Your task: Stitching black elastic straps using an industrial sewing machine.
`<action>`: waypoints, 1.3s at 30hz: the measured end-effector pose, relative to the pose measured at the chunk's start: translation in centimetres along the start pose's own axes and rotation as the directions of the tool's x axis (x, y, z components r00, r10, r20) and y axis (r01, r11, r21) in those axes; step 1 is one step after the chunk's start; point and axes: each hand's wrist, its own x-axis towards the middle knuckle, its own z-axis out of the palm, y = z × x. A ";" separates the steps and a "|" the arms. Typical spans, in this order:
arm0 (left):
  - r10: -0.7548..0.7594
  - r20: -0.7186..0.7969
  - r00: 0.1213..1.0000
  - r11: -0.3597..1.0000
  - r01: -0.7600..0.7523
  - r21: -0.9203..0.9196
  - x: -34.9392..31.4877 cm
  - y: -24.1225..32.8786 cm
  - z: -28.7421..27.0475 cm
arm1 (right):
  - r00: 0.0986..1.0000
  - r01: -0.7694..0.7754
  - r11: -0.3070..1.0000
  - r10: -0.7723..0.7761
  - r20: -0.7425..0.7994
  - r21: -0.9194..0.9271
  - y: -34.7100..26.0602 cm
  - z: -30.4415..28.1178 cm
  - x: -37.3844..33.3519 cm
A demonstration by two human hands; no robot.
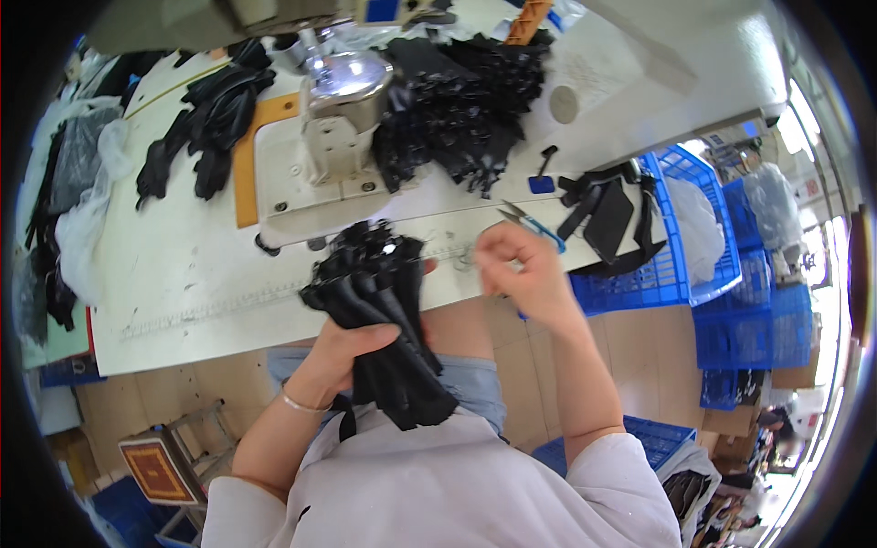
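My left hand (pixel 343 352) is wrapped round a bundle of black fabric strips (pixel 388 324), held above my lap at the table's front edge. The bundle's upper end is shiny and ruffled, and its lower end hangs over my shirt. To the right of it, my right hand (pixel 525 269) is raised over the table edge with its fingers curled into a pinch. Whatever may be between those fingers is too small to see. Just behind that hand lie scissors (pixel 553 236) with blue handles, blades pointing up and left.
A sewing machine (pixel 333 142) stands on the white table (pixel 183 310). Beside it are a big black fabric pile (pixel 457 100) and black pieces (pixel 224 119) on the left. Black scraps (pixel 607 219) lie near a blue crate (pixel 681 233). A stool (pixel 160 470) stands lower left.
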 end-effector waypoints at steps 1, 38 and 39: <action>-0.010 0.018 1.000 1.000 0.010 0.002 0.0 -0.1 -0.2 | 0.996 0.048 0.997 -0.043 0.078 -0.068 -0.1 1.6 0.1; 0.174 -0.019 0.985 0.973 -0.175 -0.150 -2.7 0.2 -3.8 | 0.923 -0.350 0.457 0.019 0.384 0.818 -0.7 9.0 1.6; 0.156 -0.010 0.988 0.974 -0.156 -0.166 -2.8 0.4 -3.6 | 0.923 -0.350 0.457 0.020 0.384 0.818 -0.6 8.8 1.6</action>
